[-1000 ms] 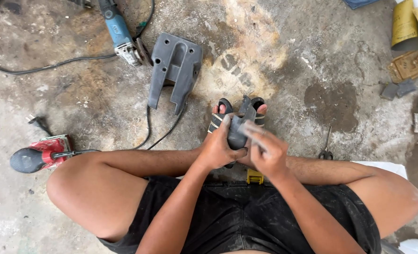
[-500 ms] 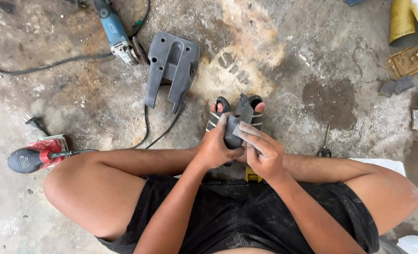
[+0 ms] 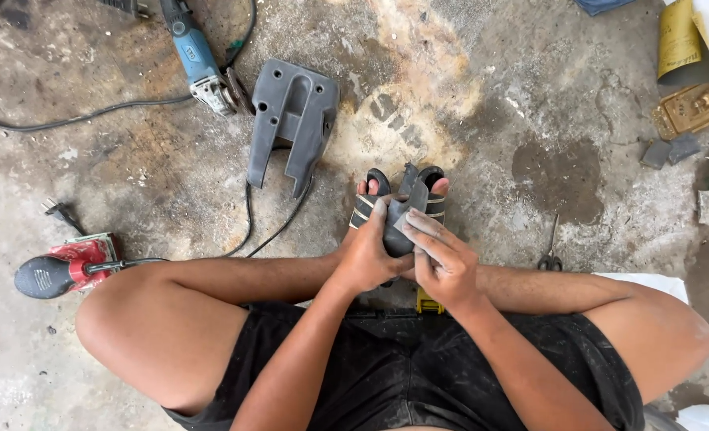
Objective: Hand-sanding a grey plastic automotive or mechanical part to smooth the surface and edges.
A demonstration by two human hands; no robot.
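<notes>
— Clamped tight: left hand wrapped round a small dark grey part, fingers curled closed, index finger stretched up along its side. Sitting right at centre, just above the crossed shins and in front of the sandalled feet.

— And further left, on the floor?

— Starting far left: red sander with a black grip, lying on the concrete floor just beside the left knee, untouched. Black cable looping across the top left. Then a blue angle grinder, lying flat, disc end close to a big grey moulded plastic cover. Well apart from both hands, all of it.

— Back to the middle, then. Right hand?

— Right hand pressed against the same part from the other side, fingers laid flat and together over a pale scrap of sandpaper on its surface. Not a fist; more a flat press, thumb hidden behind. Both hands touching each other round the part.

— Anything under them?

— Sliver of yellow peeking out below the right wrist; cannot tell what.

— And off to the right?

— Scissors on the floor just past the right forearm. Farther right, near the top corner, a rolled yellow sandpaper sheet and a brownish sanding block, with small grey scraps beside it. White material under the right knee.
</notes>
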